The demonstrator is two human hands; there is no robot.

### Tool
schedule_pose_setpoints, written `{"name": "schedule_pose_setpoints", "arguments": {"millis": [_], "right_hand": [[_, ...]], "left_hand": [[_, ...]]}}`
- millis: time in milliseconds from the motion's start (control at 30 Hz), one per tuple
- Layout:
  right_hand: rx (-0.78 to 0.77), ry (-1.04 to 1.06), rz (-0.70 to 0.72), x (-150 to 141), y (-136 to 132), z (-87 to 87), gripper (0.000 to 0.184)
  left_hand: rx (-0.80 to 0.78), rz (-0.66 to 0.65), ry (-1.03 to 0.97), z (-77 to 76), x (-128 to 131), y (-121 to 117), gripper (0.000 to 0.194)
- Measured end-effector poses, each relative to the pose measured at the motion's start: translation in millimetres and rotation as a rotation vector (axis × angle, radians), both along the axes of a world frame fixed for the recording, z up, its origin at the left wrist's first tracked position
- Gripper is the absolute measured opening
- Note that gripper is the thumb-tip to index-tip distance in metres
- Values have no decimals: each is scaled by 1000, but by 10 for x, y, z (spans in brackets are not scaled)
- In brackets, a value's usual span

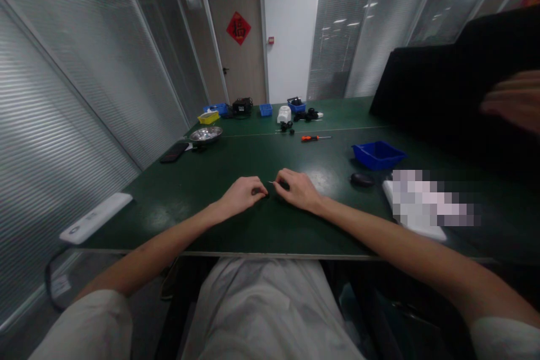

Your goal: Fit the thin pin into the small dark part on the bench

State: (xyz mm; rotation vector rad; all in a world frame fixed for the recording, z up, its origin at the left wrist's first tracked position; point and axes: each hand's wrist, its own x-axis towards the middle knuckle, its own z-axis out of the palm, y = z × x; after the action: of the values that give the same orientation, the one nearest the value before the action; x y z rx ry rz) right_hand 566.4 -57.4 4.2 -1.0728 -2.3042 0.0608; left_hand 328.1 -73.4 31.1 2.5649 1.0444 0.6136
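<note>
Both my hands rest close together on the green table (236, 163). My left hand (243, 193) is curled, its fingertips pinching a small dark part (258, 192) against the tabletop. My right hand (297, 188) is closed round a thin tool (279, 183) with a dark handle and a fine metal tip that points left toward the left hand. The two hands are a few centimetres apart. What the small part is stays too tiny to tell.
A blue bin (378, 154), a dark mouse (361, 179) and a white flat item (415, 211) lie to the right. An orange-handled screwdriver (314, 138), a metal bowl (205, 134), a phone (174, 152), coloured bins and black parts sit further back. Another person's hand (512, 98) shows far right.
</note>
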Motion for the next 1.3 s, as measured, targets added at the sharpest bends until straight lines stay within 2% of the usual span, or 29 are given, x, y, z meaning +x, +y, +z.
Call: {"name": "schedule_pose_setpoints", "arguments": {"millis": [133, 267, 333, 400, 533, 767, 967, 1100, 1200, 1300], "right_hand": [[-25, -15, -6, 0, 5, 21, 15], [-39, -16, 8, 12, -9, 36, 16], [-38, -15, 19, 20, -15, 38, 16], [-37, -26, 29, 23, -20, 41, 16], [-48, -56, 47, 7, -27, 53, 16], [-54, -76, 51, -26, -39, 80, 15], [-59, -80, 32, -21, -41, 84, 14], [-74, -99, 14, -12, -49, 75, 12], [-68, -102, 11, -2, -57, 69, 12], [-69, -116, 40, 3, -63, 62, 12]], "left_hand": [[-21, -1, -122, -6, -29, -11, 18], [78, 209, -309, -54, -143, 84, 40], [49, 300, -368, -108, -187, 159, 52], [-39, 326, -408, -168, -214, 221, 59], [-155, 271, -403, -250, -221, 259, 63], [-158, 179, -216, -297, -203, 241, 64], [-52, 90, -182, -203, -174, 203, 46], [-68, -13, -147, -130, -171, 166, 35], [-83, -71, -111, -144, -181, 176, 38], [-69, -71, -116, -187, -202, 213, 29]]}}
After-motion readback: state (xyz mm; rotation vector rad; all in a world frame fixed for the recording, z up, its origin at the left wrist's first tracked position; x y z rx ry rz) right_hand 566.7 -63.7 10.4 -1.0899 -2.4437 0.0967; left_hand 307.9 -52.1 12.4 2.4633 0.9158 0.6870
